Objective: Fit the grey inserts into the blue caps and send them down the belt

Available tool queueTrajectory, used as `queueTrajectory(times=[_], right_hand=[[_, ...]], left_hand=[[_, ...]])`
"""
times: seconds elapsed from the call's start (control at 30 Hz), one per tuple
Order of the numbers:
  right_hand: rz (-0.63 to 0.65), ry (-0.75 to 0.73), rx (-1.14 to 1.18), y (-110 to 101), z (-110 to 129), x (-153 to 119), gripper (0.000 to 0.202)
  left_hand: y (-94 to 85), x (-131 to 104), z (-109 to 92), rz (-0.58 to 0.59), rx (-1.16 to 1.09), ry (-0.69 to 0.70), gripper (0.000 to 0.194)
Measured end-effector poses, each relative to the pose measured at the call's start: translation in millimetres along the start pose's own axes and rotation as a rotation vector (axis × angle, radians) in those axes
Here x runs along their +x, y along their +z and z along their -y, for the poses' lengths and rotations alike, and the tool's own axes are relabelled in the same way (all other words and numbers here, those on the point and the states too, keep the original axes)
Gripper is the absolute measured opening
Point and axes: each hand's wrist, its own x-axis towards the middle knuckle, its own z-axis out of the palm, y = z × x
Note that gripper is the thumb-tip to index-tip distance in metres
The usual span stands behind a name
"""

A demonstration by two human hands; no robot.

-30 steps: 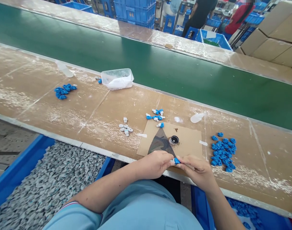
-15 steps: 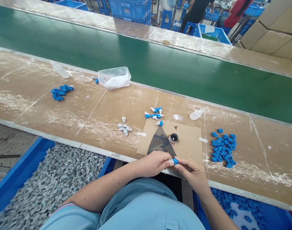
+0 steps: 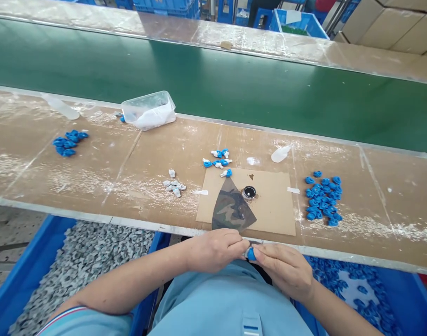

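Observation:
Close to my body, just off the table's front edge, my left hand [image 3: 217, 249] pinches the pale end of a small part. My right hand [image 3: 285, 268] grips the blue piece [image 3: 251, 254] at its other end, so both hands meet on it. Beyond them a camouflage cloth [image 3: 232, 207] lies on a cardboard sheet [image 3: 276, 210], beside a small cup of dark liquid [image 3: 249, 192]. Several joined blue and white parts [image 3: 218, 163] sit at the sheet's far edge. Loose grey-white pieces [image 3: 174, 186] are to its left, and a pile of blue pieces [image 3: 323, 198] to its right.
A clear tray [image 3: 148, 112] with white material, a plastic bottle [image 3: 61, 107] and a smaller one [image 3: 281, 153] lie near the green belt [image 3: 227, 88]. Below the table are a bin of grey pieces [image 3: 94, 266] and a bin with blue pieces [image 3: 371, 289].
Both hands, with the part between them, have come slightly lower and nearer my body. More of the camouflage cloth shows. The camera view has shifted.

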Motion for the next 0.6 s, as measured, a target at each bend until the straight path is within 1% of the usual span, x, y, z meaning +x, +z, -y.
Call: queueTrajectory(times=[0.17, 0.23, 0.3, 0.37, 0.43, 0.53, 0.57, 0.6], right_hand=[[-0.052, 0.041, 0.061, 1.8, 2.0, 0.5, 0.059], [-0.071, 0.079, 0.109, 3.6, 1.8, 1.4, 0.054], [-0.101, 0.156, 0.154, 5.7, 0.3, 2.7, 0.049], [-0.139, 0.268, 0.204, 7.7, -2.6, 4.5, 0.044], [-0.146, 0.4, 0.284, 9.1, -6.4, 6.7, 0.034], [-0.083, 0.636, 0.492, 10.7, -11.4, 8.8, 0.015], [-0.059, 0.726, 0.578, 11.5, -12.4, 8.8, 0.012], [-0.041, 0.808, 0.659, 12.5, -13.0, 8.5, 0.013]], left_hand=[[-2.3, 1.4, 2.7, 0.051, -0.058, 0.033, 0.023], [-2.4, 2.4, 3.3, 0.071, -0.098, 0.015, 0.024], [-2.4, 4.2, 3.8, 0.079, -0.162, -0.039, 0.027], [-2.6, 6.7, 4.5, 0.086, -0.248, -0.133, 0.03], [-3.0, 9.1, 5.4, 0.101, -0.333, -0.243, 0.032], [-4.0, 11.2, 6.7, 0.134, -0.442, -0.352, 0.036], [-4.4, 11.4, 6.9, 0.142, -0.479, -0.366, 0.037], [-4.5, 11.3, 7.1, 0.146, -0.513, -0.375, 0.039]])
